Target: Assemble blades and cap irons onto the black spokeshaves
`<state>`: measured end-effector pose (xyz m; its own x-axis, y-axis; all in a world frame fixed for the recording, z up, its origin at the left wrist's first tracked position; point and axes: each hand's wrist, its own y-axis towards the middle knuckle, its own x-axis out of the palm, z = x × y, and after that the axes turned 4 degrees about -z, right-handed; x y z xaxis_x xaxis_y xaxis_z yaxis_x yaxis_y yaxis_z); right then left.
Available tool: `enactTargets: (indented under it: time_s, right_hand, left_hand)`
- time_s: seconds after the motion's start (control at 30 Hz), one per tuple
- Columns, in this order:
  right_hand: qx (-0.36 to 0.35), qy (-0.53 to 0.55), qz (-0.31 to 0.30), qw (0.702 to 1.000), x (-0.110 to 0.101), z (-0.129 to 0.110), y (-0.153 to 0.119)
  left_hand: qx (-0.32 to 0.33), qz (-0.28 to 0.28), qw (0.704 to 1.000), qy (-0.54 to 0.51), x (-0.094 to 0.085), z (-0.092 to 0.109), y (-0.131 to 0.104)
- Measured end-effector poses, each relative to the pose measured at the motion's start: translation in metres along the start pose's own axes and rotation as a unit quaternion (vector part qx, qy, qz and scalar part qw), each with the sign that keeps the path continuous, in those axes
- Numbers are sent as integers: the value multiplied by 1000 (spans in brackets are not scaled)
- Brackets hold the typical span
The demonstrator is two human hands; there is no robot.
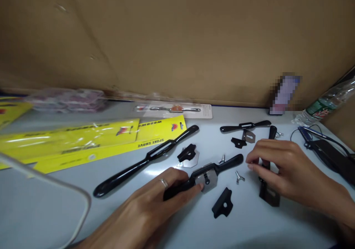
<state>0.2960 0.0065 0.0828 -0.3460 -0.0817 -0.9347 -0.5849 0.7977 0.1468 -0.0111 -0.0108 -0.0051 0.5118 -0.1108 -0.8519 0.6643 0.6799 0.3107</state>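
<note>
My left hand [155, 199] grips the near handle of a black spokeshave [230, 162], its thumb pressing the metal blade [209, 180] against the tool's middle. My right hand [273, 164] hovers just right of that tool's far handle, fingers half curled, thumb and index tips close together with nothing visible between them. Beneath it lies another spokeshave [273, 132], partly hidden, with a blade [270, 197] beside it. A wing screw [239, 177] lies between the hands, and a second wing screw [222, 159] sits behind the held tool. In front rests a black cap plate [222, 203].
A long spokeshave body [122, 177] lies left, near a cap plate [186, 153] on a blade. Farther back are a smaller spokeshave [245, 126], yellow packaging cards [111, 149], a water bottle [321, 110] and glasses [330, 156]. A white cable [85, 197] crosses the left side; cardboard [177, 38] stands behind.
</note>
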Motion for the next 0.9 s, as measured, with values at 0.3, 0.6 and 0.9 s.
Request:
enactTargets:
  time_s: [0.3, 0.6, 0.9]
  right_hand:
    - [-22, -3, -143, 989, 34, -30, -7]
    - [-7, 10, -100, 995, 18, -25, -6]
    - [39, 62, -153, 986, 32, -35, -14]
  left_hand:
    - [15, -7, 999, -43, -14, 8, 10]
    - [12, -2, 999, -39, -16, 10, 16]
    - [0, -18, 998, -64, -8, 5, 10]
